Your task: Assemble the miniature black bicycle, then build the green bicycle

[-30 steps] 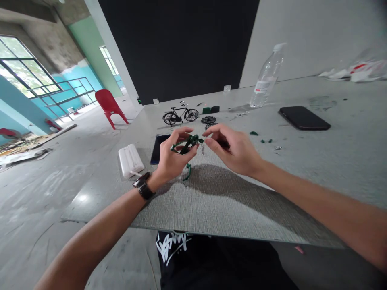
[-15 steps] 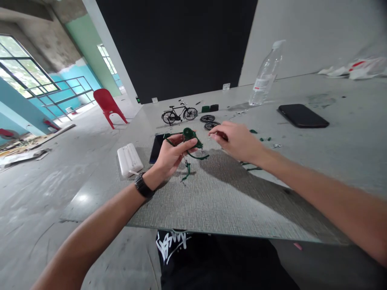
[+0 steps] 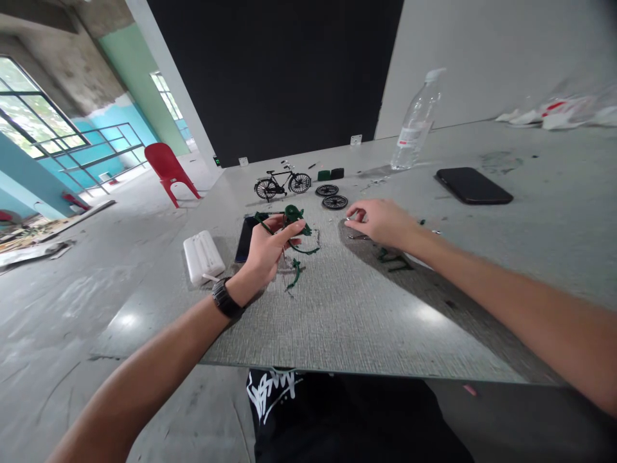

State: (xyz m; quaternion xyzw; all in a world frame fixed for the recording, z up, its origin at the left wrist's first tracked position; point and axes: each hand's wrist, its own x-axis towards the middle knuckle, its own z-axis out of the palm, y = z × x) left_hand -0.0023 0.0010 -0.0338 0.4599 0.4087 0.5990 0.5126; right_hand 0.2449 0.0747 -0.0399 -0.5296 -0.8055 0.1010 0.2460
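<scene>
My left hand (image 3: pixel 270 247) is closed on a green model-bicycle part (image 3: pixel 295 217), with thin curved pieces hanging from it. Just below, a small green curved piece (image 3: pixel 294 275) lies on the table. My right hand (image 3: pixel 380 222) hovers over the table to the right, thumb and fingertips pinched together at a tiny shiny piece I cannot make out. A small silver part (image 3: pixel 357 237) lies beneath those fingertips. Two black spoked wheels (image 3: pixel 334 202) rest just behind the hands. Partly under my right forearm lies a green frame-like part (image 3: pixel 394 260).
An assembled black model bicycle (image 3: pixel 283 182) stands at the back, near green and black blocks (image 3: pixel 330 174). A clear bottle (image 3: pixel 415 125) and a black phone (image 3: pixel 473 185) are at right. A white power bank (image 3: pixel 203 257) and a dark phone (image 3: pixel 245 238) lie at left.
My right hand has moved away from my left hand, to the right and slightly down. The left hand still holds the green part. The whole view has shifted a little.
</scene>
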